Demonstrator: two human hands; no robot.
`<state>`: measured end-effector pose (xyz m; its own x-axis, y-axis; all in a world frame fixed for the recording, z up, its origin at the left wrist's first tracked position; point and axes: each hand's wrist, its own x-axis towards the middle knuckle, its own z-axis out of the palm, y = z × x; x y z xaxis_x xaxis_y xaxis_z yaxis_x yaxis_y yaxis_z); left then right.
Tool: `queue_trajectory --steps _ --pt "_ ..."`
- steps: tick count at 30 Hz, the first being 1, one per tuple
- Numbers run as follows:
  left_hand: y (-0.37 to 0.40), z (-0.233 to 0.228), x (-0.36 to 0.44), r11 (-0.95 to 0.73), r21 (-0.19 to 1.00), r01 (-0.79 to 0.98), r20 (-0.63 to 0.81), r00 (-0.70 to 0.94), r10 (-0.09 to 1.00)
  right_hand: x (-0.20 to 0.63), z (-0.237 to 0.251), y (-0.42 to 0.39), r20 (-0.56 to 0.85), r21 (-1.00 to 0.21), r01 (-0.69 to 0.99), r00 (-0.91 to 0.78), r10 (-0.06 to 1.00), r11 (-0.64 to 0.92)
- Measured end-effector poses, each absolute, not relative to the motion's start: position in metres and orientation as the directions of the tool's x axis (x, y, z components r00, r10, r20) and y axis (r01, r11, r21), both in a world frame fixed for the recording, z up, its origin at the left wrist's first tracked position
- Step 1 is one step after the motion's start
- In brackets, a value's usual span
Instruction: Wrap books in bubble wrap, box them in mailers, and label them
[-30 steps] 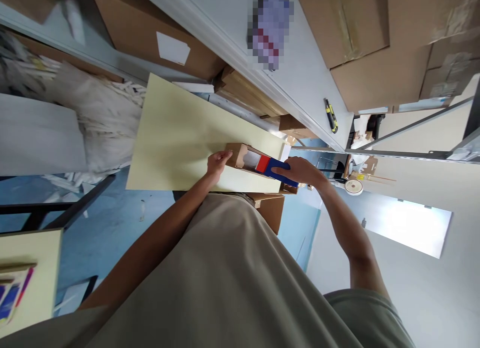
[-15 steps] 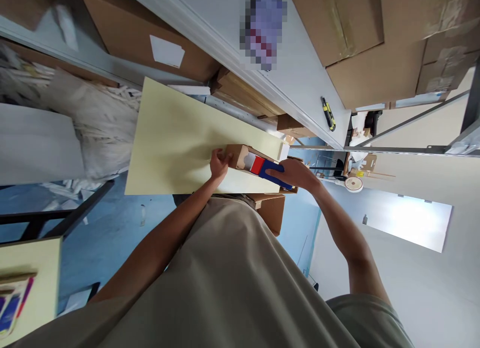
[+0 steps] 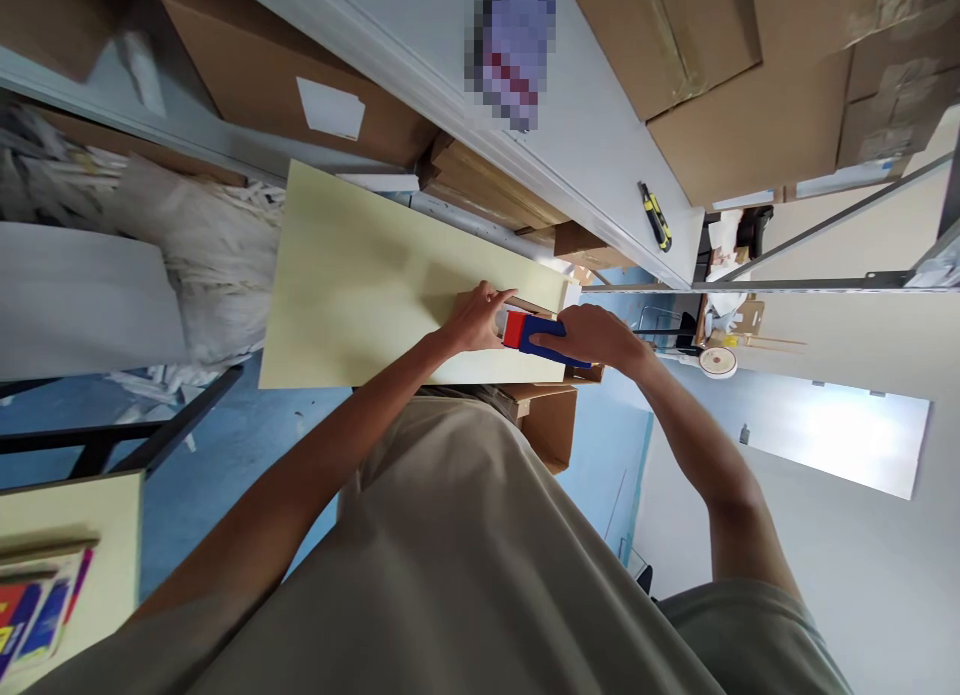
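Note:
A small blue box with a red band and a whitish end (image 3: 541, 327) lies over a narrow brown cardboard box (image 3: 531, 304) on the pale yellow tabletop (image 3: 345, 285). My right hand (image 3: 598, 335) is closed round the blue box from above, at its right part. My left hand (image 3: 475, 318) straddles the cardboard box beside the red band, thumb on the near side and fingers on the far side. Most of the cardboard box is hidden behind my hands and the blue box. Whether the blue box sits fully inside it, I cannot tell.
A grey shelf (image 3: 600, 165) runs along the far side, holding a yellow-and-black utility knife (image 3: 655, 217) and large cartons (image 3: 720, 85). An open carton (image 3: 553, 430) stands below the table's near edge. Printed packages (image 3: 45, 600) lie on another table at lower left.
My left hand has moved right along the cardboard box, from its left end to beside the red band. My right hand keeps hold of the blue box and has shifted slightly right.

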<state>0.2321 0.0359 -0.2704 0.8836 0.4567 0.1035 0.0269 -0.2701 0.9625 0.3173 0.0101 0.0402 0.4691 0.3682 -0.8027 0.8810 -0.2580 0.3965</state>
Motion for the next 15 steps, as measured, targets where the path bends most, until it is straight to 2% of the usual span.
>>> queue_trajectory --steps 7,12,15 --pt "0.027 -0.277 0.224 -0.279 0.959 0.051 0.092 0.874 0.477 0.312 0.034 0.012 -0.797 0.406 0.878 0.476 0.373 -0.253" --pt "0.012 -0.290 0.227 -0.165 0.977 0.137 -0.021 0.827 0.562 0.315 0.029 0.019 -0.799 0.391 0.884 0.464 0.384 -0.255" --pt "0.008 -0.294 0.233 -0.152 0.968 0.201 -0.075 0.805 0.589 0.316 0.027 0.027 -0.801 0.378 0.893 0.447 0.398 -0.244"
